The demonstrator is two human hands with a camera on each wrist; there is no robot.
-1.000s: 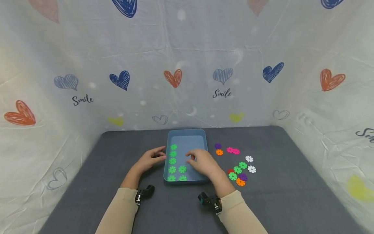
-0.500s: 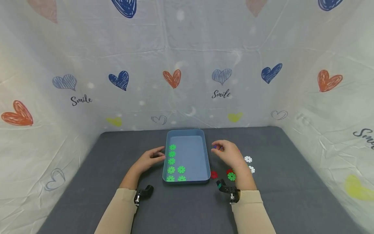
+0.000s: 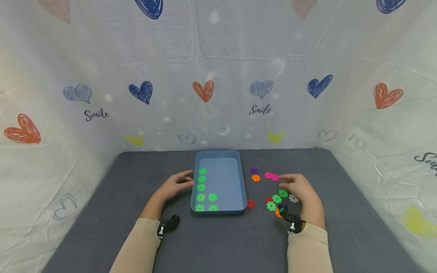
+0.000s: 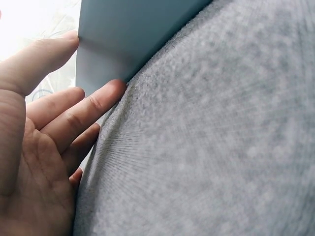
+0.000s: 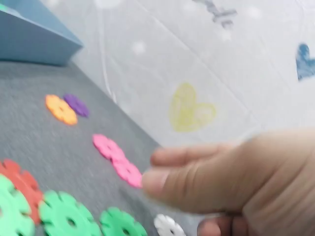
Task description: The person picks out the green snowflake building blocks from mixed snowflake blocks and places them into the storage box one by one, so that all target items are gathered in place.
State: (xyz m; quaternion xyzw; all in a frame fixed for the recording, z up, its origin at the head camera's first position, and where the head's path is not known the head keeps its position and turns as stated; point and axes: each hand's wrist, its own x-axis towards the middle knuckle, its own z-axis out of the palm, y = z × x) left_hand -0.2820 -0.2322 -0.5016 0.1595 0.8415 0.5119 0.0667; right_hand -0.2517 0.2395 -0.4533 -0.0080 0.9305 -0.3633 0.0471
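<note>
Your grey surface (image 3: 341, 235) runs on outward from both forearms and toward you in front of the blue tray (image 3: 244, 189); its far edge meets the heart-printed backdrop (image 3: 232, 57), with the tray's far end just short of it. Strip of grey shows between the tray's right wall and the loose discs, interrupted near you by a red disc (image 3: 251, 204) just beside the wall. Tray contents: five green notched discs (image 3: 201, 187) in a column along the left wall, two more green discs (image 3: 212, 197) beside the nearest pair; blue floor shows over the rest. Your left hand (image 3: 173, 187) rests fingertips at the outer left wall, fingers loosely apart. Your right hand (image 3: 302, 191) is right of the tray, thumb and forefinger narrowly parted just beside two pink discs (image 3: 271, 176); contact unclear. Left of those: a purple disc (image 3: 254, 170) and an orange disc (image 3: 256, 178). Nearer you: three loose green discs (image 3: 277, 199) in a diagonal row, a white disc (image 3: 293, 198) by your palm.
</note>
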